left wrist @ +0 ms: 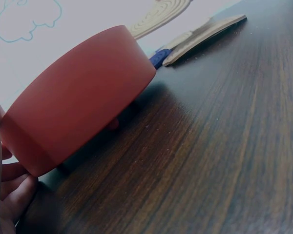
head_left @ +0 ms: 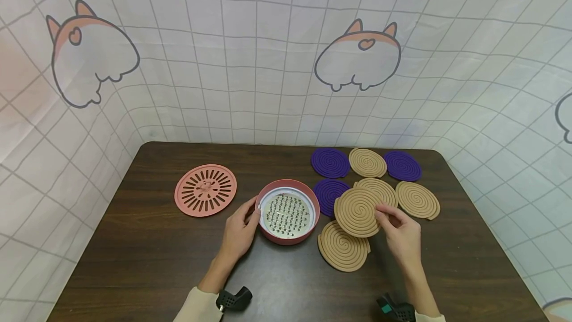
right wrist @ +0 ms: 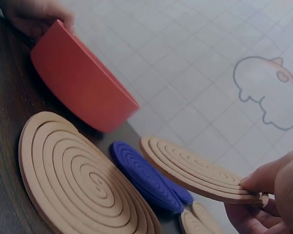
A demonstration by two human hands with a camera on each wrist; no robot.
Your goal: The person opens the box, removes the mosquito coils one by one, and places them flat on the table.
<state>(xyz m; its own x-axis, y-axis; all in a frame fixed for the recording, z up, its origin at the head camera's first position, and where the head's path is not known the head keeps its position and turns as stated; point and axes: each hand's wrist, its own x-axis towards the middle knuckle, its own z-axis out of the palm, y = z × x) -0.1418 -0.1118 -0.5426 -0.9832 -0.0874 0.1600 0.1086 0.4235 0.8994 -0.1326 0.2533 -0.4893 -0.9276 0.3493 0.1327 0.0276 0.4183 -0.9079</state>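
My left hand (head_left: pixel 241 227) grips the left side of a round red mosquito coil holder (head_left: pixel 277 240), thumb at its rim and fingers lower on its wall. Inside the holder lies a pale disc (head_left: pixel 288 213) covered with small raised points. A tan mosquito coil (head_left: pixel 359 212) is pinched by its right edge between thumb and fingers of my right hand (head_left: pixel 402 235). In the right wrist view this held coil (right wrist: pixel 195 170) hangs above the others. Below it on the table lie another tan coil (head_left: pixel 343 253) and a purple coil (head_left: pixel 328 193), partly covered in the head view.
A pink slotted lid (head_left: pixel 205 190) lies left of the holder on the dark wooden table (head_left: pixel 147 262). Several more tan and purple coils, such as a purple coil (head_left: pixel 402 165) and a tan coil (head_left: pixel 417 200), lie at the back right. A grid-patterned curtain (head_left: pixel 268 64) stands behind.
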